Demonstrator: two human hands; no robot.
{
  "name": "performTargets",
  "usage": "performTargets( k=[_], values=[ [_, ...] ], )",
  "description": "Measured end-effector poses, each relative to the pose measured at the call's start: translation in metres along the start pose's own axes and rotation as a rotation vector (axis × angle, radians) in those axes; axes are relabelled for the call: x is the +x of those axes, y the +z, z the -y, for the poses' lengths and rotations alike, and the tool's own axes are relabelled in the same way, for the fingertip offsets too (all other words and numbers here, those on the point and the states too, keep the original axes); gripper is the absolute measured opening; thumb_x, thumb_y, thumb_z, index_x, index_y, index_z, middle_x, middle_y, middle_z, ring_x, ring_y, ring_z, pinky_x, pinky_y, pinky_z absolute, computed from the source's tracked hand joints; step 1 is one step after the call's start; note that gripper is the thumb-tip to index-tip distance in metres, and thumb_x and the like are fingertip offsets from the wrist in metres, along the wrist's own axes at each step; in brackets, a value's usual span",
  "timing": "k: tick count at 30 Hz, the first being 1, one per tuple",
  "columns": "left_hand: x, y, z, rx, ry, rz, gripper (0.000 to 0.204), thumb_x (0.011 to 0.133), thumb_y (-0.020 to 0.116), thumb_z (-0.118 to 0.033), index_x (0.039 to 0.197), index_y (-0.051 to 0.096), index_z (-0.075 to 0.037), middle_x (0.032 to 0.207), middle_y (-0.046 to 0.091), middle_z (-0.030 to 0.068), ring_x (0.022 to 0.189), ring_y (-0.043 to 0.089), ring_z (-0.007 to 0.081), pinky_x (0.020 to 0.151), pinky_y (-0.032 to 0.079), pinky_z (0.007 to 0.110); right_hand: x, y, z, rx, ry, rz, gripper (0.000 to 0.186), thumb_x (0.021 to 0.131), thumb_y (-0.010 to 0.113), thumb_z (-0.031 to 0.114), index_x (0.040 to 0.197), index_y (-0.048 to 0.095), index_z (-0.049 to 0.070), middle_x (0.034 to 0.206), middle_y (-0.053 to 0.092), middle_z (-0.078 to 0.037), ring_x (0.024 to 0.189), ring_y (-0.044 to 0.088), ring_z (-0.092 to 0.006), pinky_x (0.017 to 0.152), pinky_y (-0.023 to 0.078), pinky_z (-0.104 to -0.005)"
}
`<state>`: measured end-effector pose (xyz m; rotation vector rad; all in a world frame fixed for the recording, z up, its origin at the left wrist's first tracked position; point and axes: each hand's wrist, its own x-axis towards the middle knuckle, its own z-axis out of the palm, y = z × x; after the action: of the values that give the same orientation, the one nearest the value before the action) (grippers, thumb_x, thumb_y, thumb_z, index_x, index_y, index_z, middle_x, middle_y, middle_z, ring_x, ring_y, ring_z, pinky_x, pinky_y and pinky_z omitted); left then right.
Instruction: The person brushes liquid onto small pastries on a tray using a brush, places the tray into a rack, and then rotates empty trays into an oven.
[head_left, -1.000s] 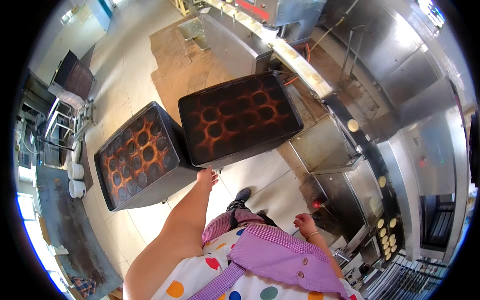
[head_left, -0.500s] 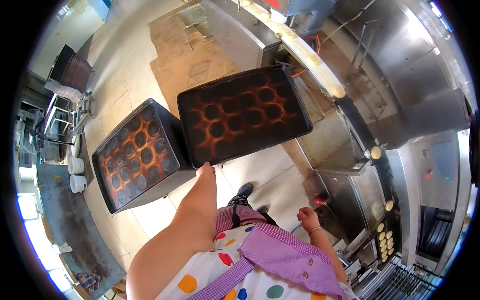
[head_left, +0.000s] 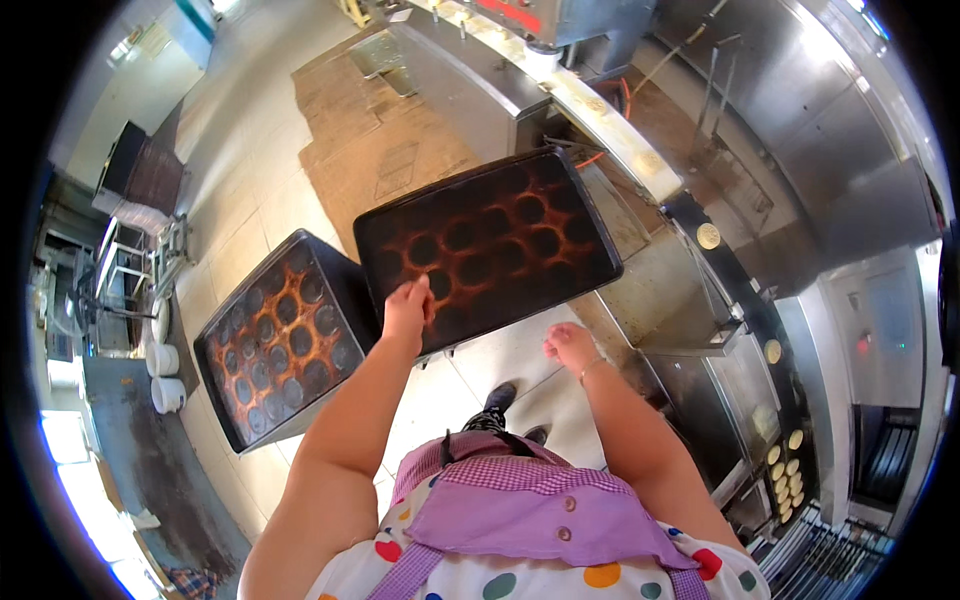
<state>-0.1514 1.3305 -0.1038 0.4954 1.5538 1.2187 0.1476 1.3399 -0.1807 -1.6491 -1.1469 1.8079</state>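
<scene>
A dark baking tray (head_left: 480, 238) with round marks and brownish scorched lines lies tilted in front of me, on top of what it rests on. My left hand (head_left: 410, 305) is over its near left part, fingers bunched and pointing down; anything inside them is hidden. To the right, off the tray's near edge, my right hand (head_left: 572, 345) hangs in the air with fingers curled and nothing visible in it. Left of the tray stands a stack of similar trays (head_left: 345, 290), its top one (head_left: 280, 340) showing round marks and orange-brown lines.
A curved conveyor (head_left: 735, 280) runs along my right, carrying pale dough rounds (head_left: 773, 351). Beyond it stands a steel machine (head_left: 865, 330). A grey worktable (head_left: 165, 450) and white buckets (head_left: 167, 394) are at the left. Brown cardboard (head_left: 370, 130) covers the floor ahead.
My left hand has moved from the tray's near edge to above its surface. My right hand has come up and forward toward the tray. Dough rounds have shifted along the conveyor.
</scene>
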Motion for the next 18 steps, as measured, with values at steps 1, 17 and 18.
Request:
performTargets(
  k=[1, 17, 18],
  values=[
    [-0.009, -0.004, 0.012, 0.112, 0.007, 0.046, 0.031, 0.093, 0.05, -0.025, 0.066, 0.047, -0.009, 0.055, 0.045, 0.0013, 0.047, 0.042, 0.0114, 0.045, 0.034, 0.024, 0.012, -0.008, 0.001, 0.027, 0.09, -0.065, 0.02, 0.088, 0.057, 0.024, 0.09, 0.058, 0.003, 0.075, 0.063, -0.007, 0.06, 0.06, -0.0156, 0.058, 0.051, -0.0308],
    [-0.114, -0.123, 0.155, 0.524, -0.238, -0.003, 0.028, 0.083, 0.055, -0.01, 0.109, 0.05, -0.001, 0.087, 0.061, 0.0088, 0.074, 0.063, 0.0175, 0.067, 0.049, 0.029, 0.114, 0.019, -0.018, 0.044, 0.423, -0.386, 0.032, 0.087, 0.058, 0.033, 0.073, 0.055, 0.003, 0.058, 0.057, -0.01, 0.04, 0.053, -0.0187, 0.034, 0.041, -0.0346],
    [-0.113, -0.123, 0.152, 0.51, -0.244, -0.015, 0.028, 0.083, 0.055, -0.01, 0.109, 0.05, -0.001, 0.087, 0.061, 0.0087, 0.074, 0.063, 0.0175, 0.068, 0.049, 0.029, 0.118, 0.022, -0.015, -0.001, 0.428, -0.378, 0.032, 0.087, 0.058, 0.03, 0.071, 0.054, 0.003, 0.058, 0.057, -0.01, 0.04, 0.052, -0.019, 0.034, 0.041, -0.0347]
  ],
)
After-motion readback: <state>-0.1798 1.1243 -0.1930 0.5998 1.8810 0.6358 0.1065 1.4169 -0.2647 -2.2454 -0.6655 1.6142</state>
